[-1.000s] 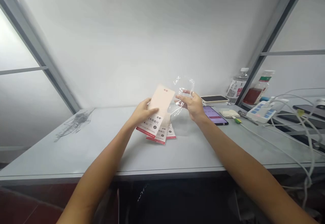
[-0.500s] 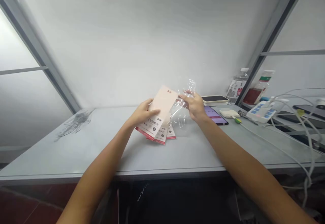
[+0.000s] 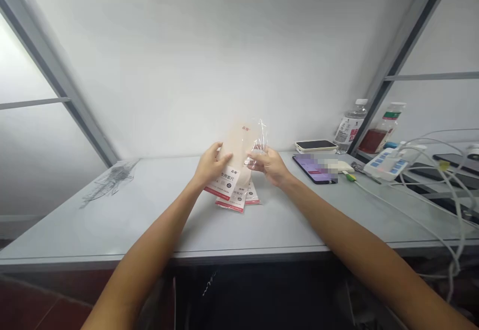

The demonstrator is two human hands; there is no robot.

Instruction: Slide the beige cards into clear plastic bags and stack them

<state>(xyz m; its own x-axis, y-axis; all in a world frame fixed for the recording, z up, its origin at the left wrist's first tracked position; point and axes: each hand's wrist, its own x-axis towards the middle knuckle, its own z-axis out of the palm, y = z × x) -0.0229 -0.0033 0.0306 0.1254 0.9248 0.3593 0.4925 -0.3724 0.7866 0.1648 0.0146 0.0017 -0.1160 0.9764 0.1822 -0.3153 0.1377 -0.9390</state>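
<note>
My left hand (image 3: 212,165) grips the left edge of a flat pale packet (image 3: 236,150) with a red strip along its bottom, thumb on its face. The packet is held tilted above the desk. At its right side my right hand (image 3: 270,164) pinches a clear plastic sleeve (image 3: 262,133), which overlaps the packet's right part. Whether the packet sits inside the sleeve or behind it I cannot tell. Below them, similar red-edged packets (image 3: 234,204) lie fanned out on the desk, partly covered by the held one.
To the right lie a phone with a lit screen (image 3: 312,169), a phone in a pale case (image 3: 316,145) and a white power strip (image 3: 385,164) with tangled cables. Two bottles, one clear (image 3: 350,125), stand by the partition. Dark scribble marks (image 3: 112,180) show on the desk's left.
My right hand has moved left, bringing the clear sleeve over the packet's right side. The held packet has turned more upright and lifted slightly from the fanned ones.
</note>
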